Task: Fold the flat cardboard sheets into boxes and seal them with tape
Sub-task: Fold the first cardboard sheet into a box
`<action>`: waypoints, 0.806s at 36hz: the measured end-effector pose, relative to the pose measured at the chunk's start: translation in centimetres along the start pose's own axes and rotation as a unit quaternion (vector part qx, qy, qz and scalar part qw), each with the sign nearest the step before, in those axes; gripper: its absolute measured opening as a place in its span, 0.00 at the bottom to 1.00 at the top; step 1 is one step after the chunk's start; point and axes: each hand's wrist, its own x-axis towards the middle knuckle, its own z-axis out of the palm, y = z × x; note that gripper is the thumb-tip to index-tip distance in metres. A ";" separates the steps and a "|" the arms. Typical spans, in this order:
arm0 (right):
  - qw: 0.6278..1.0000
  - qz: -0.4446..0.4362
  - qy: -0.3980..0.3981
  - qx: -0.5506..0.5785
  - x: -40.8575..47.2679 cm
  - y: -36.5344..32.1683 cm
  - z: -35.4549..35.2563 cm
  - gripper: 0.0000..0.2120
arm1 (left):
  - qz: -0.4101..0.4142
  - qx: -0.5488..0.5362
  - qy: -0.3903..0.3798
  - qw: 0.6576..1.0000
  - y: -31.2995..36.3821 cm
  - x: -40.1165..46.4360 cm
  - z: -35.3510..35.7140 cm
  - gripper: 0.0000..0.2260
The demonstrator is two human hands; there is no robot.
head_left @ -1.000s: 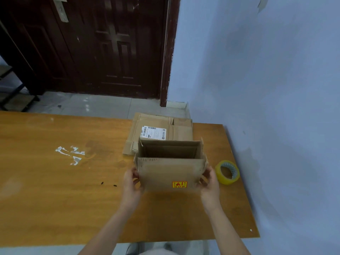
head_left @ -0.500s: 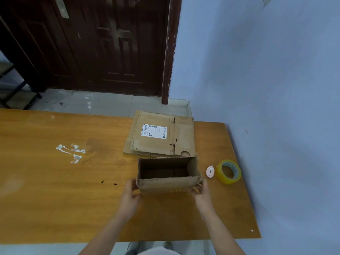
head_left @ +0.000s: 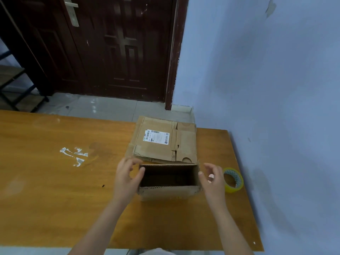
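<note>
Two hands: left hand (head_left: 127, 178) at the box's left wall, right hand (head_left: 213, 178) just off its right wall; both spread, fingers curled, gripping nothing.
Box (head_left: 168, 192): upright on table (head_left: 46, 181), top open.
Risk: unheld walls could skew; tape (head_left: 233, 180) close by the right hand, easy to knock.
Flat sheets (head_left: 163, 144): stacked behind box.

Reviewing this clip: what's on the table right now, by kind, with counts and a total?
Opened cardboard box: 1
Stack of flat cardboard sheets (number of sheets in it cannot be told): 1
Roll of yellowish tape: 1
Small white object, mostly hidden behind the right hand: 1
Total: 4
</note>
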 end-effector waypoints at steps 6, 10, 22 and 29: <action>0.940 -0.180 -0.113 -0.268 0.6 -0.5 1.8 0.09 | 0.139 0.166 -0.145 0.965 -0.4 0.2 1.9 0.08; 0.927 -0.119 -0.171 -0.312 0.6 0.2 2.0 0.15 | 0.123 0.208 -0.169 0.956 -1.1 -0.3 2.2 0.09; 0.911 -0.087 -0.284 -0.287 0.4 0.3 1.4 0.32 | 0.087 0.192 -0.260 0.942 -1.5 0.4 1.5 0.26; 0.917 -0.077 -0.317 -0.231 0.0 0.0 2.6 0.31 | 0.112 0.218 -0.282 0.928 -2.0 0.8 1.8 0.30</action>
